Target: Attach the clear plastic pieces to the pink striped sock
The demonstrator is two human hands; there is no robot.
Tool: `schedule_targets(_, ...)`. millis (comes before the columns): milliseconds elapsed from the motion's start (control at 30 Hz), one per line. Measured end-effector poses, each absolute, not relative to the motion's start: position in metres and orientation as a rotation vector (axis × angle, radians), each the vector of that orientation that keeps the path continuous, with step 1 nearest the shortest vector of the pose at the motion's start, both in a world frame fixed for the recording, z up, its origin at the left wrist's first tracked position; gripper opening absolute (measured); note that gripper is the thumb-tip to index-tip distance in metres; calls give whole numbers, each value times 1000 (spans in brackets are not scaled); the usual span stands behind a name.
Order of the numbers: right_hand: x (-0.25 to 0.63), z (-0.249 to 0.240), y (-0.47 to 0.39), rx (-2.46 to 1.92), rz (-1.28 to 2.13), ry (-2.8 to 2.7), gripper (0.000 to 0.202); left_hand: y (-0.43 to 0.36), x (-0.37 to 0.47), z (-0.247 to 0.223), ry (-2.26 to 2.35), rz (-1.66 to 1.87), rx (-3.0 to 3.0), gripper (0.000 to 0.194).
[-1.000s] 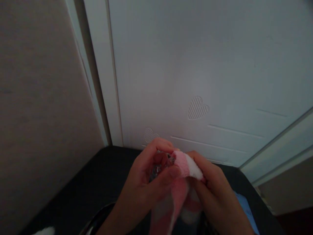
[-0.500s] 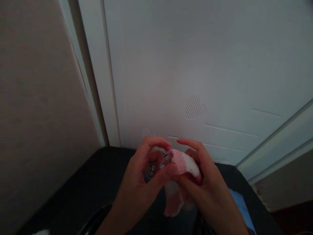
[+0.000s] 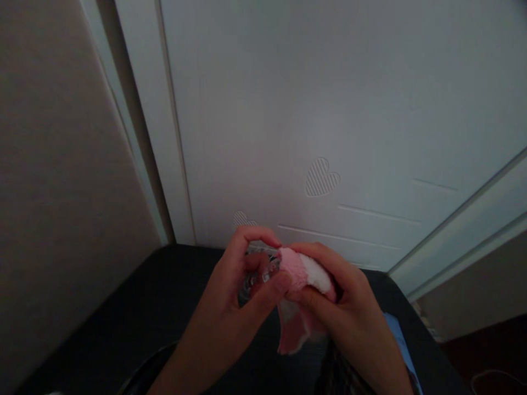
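Note:
My left hand (image 3: 230, 299) is curled round a clear, shiny object (image 3: 270, 269) that looks like glass or clear plastic; its full shape is hidden behind my fingers. A fluffy pink-and-white cloth (image 3: 315, 274) is bunched over the right end of that object. My right hand (image 3: 352, 293) grips the cloth, fingers over the top and thumb below. The left thumb and index fingertip also touch the cloth's pink edge. A loose flap of cloth hangs beneath both hands, above the dark tabletop.
The black table (image 3: 135, 307) ends against a white panel (image 3: 263, 137) embossed with hearts and lines. A beige wall (image 3: 61, 192) rises on the left. Beside my right forearm lies a light-blue flat item (image 3: 401, 340). A dark, round-rimmed object (image 3: 144, 365) is partly visible at lower left.
My right index finger, raised off the cloth before, now presses down on it near the left fingertips. The cloth has shifted slightly left, and the view has moved a little.

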State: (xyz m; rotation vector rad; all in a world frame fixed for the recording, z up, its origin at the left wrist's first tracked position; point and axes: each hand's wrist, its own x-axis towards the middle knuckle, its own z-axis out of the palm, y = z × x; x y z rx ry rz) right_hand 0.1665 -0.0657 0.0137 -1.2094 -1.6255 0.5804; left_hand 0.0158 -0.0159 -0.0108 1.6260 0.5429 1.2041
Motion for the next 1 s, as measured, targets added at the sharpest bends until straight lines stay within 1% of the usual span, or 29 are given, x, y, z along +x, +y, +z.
schedule_targets(133,168,14,-66,-1181,592,-1637,37,-18,14,-10,519,1223,1690,32)
schedule_targets(200,167,14,-67,-1176,580,-1648,39,-18,14,-10,487,1246,1727,33)
schedule_targets(333,165,12,-67,-1174,572,-1649,36,-15,13,-9,488,1285,1715,24)
schedule_targets(467,162,12,-69,-1220,588,-1493,53,-13,13,-7,521,1303,1641,14)
schedule_targets(500,162,13,-70,-1219,556,-1476,53,-13,13,-7,527,1297,1623,13)
schedule_targets(533,162,14,-71,-1209,508,-1485,48,-14,13,-7,528,1285,1606,13)
schedule_targets(633,161,19,-72,-1177,350,-1567,25,-17,11,-6,501,1198,1578,16)
schedule_targets(700,161,20,-72,-1178,295,-1569,16,-19,10,-6,486,1171,1576,22)
schedule_targets(833,164,17,-70,-1197,266,-1518,14,-20,14,-8,502,1237,1607,43)
schedule_targets(900,165,15,-69,-1203,254,-1494,14,-20,17,-10,512,1262,1628,46)
schedule_targets(1000,167,14,-68,-1194,253,-1468,11,-17,19,-12,582,1355,1681,43)
